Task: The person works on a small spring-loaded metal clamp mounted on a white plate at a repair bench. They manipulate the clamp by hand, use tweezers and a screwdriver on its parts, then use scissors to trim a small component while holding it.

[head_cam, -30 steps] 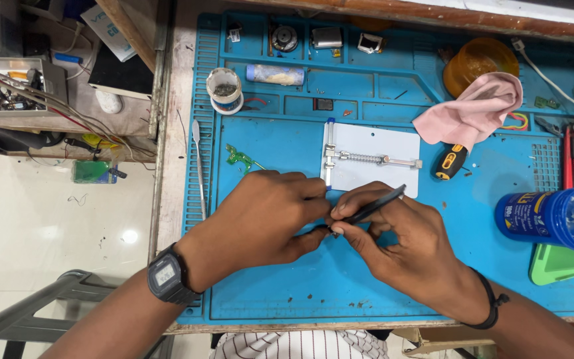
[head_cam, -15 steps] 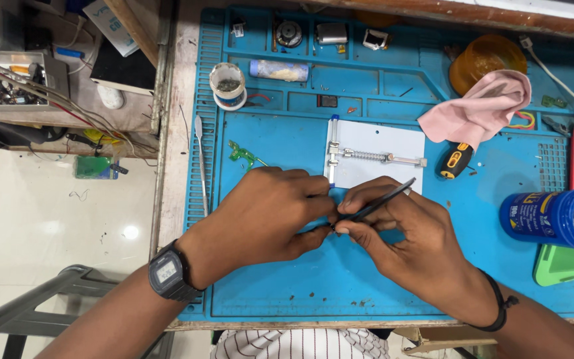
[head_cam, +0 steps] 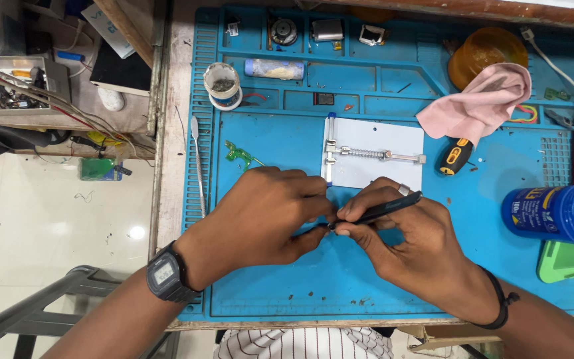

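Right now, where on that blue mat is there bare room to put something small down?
Bare mat lies between the thin metal spudger and the white holder plate, apart from a small green part. Another bare strip runs along the near edge, below the left hand and right hand. The right side is crowded: pink cloth, blue tub, green tray.

Hidden under the curled left hand [head_cam: 270, 216]: whatever sits pinched at the fingertips, too small to tell. Tip of the black tool [head_cam: 383, 208] lost between fingers of the right hand [head_cam: 420, 249]. Blue bottle [head_cam: 556, 214] cut off by the right edge, likewise the green tray [head_cam: 569, 260]. Orange bowl [head_cam: 483, 48] half covered by the pink cloth [head_cam: 479, 103]. Small parts along the mat's top [head_cam: 313, 30] too tiny to identify.
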Tool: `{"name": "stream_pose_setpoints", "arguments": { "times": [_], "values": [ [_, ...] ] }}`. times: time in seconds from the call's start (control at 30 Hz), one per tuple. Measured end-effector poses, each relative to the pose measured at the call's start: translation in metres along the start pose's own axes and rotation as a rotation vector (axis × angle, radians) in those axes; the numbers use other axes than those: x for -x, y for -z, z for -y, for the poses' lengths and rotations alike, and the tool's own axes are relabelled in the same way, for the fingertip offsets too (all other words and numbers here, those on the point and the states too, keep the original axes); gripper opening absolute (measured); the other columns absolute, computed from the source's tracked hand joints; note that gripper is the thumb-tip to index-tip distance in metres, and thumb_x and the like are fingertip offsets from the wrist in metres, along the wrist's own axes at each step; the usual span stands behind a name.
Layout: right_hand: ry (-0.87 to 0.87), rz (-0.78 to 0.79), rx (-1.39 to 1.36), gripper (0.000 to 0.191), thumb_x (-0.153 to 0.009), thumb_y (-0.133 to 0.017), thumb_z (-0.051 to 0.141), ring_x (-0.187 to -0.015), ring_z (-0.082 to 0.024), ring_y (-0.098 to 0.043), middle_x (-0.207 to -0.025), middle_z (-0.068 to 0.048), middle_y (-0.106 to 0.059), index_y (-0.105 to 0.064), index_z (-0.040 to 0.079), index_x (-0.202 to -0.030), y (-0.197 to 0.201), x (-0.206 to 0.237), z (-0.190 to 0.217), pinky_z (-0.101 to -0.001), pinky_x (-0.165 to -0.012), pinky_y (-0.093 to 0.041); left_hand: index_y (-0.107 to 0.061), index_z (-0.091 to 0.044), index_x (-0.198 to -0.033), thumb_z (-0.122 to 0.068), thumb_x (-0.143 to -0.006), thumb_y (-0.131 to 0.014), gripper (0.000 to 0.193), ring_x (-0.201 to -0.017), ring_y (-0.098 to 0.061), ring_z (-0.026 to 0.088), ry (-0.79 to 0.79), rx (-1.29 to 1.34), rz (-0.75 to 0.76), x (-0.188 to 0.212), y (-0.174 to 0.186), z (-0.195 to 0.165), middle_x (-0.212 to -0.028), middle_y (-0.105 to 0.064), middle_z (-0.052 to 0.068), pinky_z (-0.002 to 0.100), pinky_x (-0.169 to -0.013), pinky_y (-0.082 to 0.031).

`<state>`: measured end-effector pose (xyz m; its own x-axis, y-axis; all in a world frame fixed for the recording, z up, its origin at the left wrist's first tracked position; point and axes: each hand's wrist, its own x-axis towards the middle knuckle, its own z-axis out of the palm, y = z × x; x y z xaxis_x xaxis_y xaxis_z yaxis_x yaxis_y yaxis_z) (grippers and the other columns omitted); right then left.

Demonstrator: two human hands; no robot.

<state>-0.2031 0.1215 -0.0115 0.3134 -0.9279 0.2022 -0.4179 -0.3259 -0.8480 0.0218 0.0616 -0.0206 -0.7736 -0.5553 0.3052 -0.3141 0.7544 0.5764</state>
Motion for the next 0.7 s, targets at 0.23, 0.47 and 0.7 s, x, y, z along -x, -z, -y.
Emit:
{"name": "stream_pose_setpoints", "arguments": {
  "times": [0.23, 0.47, 0.7],
  "values": [
    [0.054, 0.001, 0.043, 0.013, -0.085, -0.080, 0.000, -0.083, -0.016, -0.078, -0.092, -0.009, -0.075, -0.070, -0.001, -0.093, 0.000, -0.002, 0.002, -0.0266, -0.068, -0.063, -0.072, -0.009, -0.086, -0.018, -0.078, -0.079, 0.014, -0.077, -0.066, 0.027, -0.005, 0.010, 0.026, 0.001, 0.002, 0.001, -0.081, -0.063, 0.005, 0.043, -0.060, -0.050],
    [-0.004, 0.012, 0.032, 0.012, -0.083, -0.081, 0.003, -0.081, -0.017, -0.081, -0.088, -0.008, -0.078, -0.073, 0.000, -0.092, 0.004, -0.004, 0.007, -0.0262, -0.070, -0.064, -0.072, -0.009, -0.089, -0.017, -0.081, -0.078, 0.013, -0.075, -0.065, 0.027, -0.027, -0.010, 0.011, 0.003, 0.001, 0.000, -0.082, -0.061, 0.005, 0.042, -0.059, -0.048],
    [0.028, -0.002, 0.099, 0.011, -0.082, -0.080, 0.002, -0.079, -0.015, -0.081, -0.088, -0.008, -0.079, -0.073, 0.000, -0.090, 0.003, -0.002, 0.008, -0.0255, -0.067, -0.064, -0.064, -0.008, -0.077, -0.014, -0.074, -0.074, 0.012, -0.071, -0.062, 0.026, -0.027, -0.140, -0.014, 0.004, -0.006, -0.011, -0.080, -0.057, 0.006, 0.043, -0.059, -0.047]
  ]
}}
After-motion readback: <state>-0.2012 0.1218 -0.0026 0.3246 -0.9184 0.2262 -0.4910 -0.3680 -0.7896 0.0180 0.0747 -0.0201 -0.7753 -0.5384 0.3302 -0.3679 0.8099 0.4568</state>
